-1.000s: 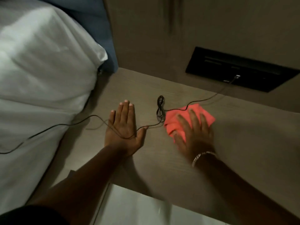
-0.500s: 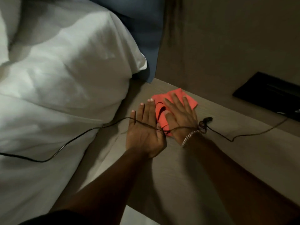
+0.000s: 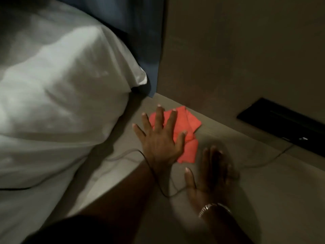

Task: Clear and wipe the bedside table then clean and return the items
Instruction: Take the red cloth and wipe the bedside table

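Note:
An orange cloth [image 3: 189,123] lies crumpled on the wooden bedside table [image 3: 274,194], near its back left corner. My left hand [image 3: 160,143] lies flat on the cloth's left part with fingers spread, pressing it down. My right hand [image 3: 209,176], blurred and with a bracelet at the wrist, rests flat on the table to the right of the cloth and holds nothing. A thin black cable [image 3: 159,184] crosses my left wrist, loops on the table and passes under my right hand.
A white pillow [image 3: 61,95] on the bed bulges against the table's left edge. A blue headboard [image 3: 140,32] stands behind it. A black socket panel [image 3: 284,122] sits in the wall at the back right, where the cable leads.
The cloth has passed from under my right hand to under my left hand and moved toward the back corner. My right hand has pulled back to the right onto the bare table.

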The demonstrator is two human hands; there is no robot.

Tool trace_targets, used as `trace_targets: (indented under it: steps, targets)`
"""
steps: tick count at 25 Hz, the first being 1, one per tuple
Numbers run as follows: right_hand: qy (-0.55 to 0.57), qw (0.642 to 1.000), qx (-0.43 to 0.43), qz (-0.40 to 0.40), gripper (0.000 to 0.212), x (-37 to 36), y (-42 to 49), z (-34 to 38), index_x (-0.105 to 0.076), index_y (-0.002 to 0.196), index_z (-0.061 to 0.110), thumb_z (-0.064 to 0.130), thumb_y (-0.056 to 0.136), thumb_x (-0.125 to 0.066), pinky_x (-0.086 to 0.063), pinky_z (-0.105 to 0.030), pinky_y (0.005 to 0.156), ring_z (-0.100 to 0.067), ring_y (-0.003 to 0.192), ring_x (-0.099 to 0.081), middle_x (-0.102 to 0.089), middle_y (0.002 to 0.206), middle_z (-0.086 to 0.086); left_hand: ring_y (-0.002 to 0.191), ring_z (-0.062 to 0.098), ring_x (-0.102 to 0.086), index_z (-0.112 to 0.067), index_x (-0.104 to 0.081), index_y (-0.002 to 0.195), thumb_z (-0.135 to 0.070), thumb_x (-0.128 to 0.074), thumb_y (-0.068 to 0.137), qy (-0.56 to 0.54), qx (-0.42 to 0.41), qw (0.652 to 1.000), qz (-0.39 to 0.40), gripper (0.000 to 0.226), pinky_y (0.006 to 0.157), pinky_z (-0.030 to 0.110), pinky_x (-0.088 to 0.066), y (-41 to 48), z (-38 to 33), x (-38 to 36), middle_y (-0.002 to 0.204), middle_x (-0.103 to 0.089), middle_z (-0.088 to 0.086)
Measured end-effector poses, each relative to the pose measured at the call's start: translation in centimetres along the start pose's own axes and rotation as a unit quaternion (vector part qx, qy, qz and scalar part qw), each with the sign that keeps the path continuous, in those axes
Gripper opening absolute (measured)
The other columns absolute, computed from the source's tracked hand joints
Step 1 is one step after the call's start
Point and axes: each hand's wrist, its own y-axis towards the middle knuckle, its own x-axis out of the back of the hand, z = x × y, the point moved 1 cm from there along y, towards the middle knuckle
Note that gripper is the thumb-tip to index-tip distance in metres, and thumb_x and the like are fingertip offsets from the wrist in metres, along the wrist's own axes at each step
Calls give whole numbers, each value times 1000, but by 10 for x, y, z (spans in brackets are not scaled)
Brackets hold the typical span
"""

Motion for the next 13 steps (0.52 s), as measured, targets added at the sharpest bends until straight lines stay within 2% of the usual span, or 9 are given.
trace_targets:
  steps: [2, 4, 7, 9, 13]
  targets:
    - [-16, 1000, -10, 15, 79, 4, 2, 1, -17, 149, 11, 57, 87, -32, -9, -52, 117, -30, 147, -17, -22, 159, -10, 144, 42, -21, -38, -34, 145, -64, -32, 86, 52, -23, 998, -3, 64, 111, 68, -10, 12, 4, -7, 157, -32, 5]
    - [-20, 1000, -12, 20, 80, 6, 3, 5, -14, 150, 13, 57, 86, -33, -11, -51, 118, -28, 147, -17, -22, 159, -9, 140, 39, -31, -34, -40, 143, -62, -33, 88, 67, -40, 997, -26, 62, 111, 62, -20, 16, 21, -5, 152, -40, 7]
    - [-31, 999, -6, 18, 79, 6, 3, 4, -15, 149, 14, 57, 86, -34, -9, -51, 117, -28, 147, -17, -23, 158, -9, 138, 42, -34, -31, -40, 143, -59, -36, 90, 50, -45, 997, -37, 60, 110, 58, -30, 0, 53, 5, 151, -40, 12]
    - [-34, 999, -10, 14, 76, 3, 3, 3, -19, 148, 14, 57, 86, -32, -9, -51, 116, -28, 147, -17, -23, 159, -9, 140, 42, -30, -29, -37, 145, -56, -35, 92, 47, -36, 998, -29, 59, 113, 57, -25, -32, 79, 11, 153, -37, 14]
    - [-26, 1000, -7, 10, 75, -2, 0, 2, -18, 148, 13, 57, 88, -29, -16, -53, 114, -29, 147, -17, -20, 159, -9, 146, 38, -21, -25, -33, 148, -53, -31, 93, 92, -18, 995, -25, 61, 118, 55, -5, -121, 104, 25, 156, -31, 15]
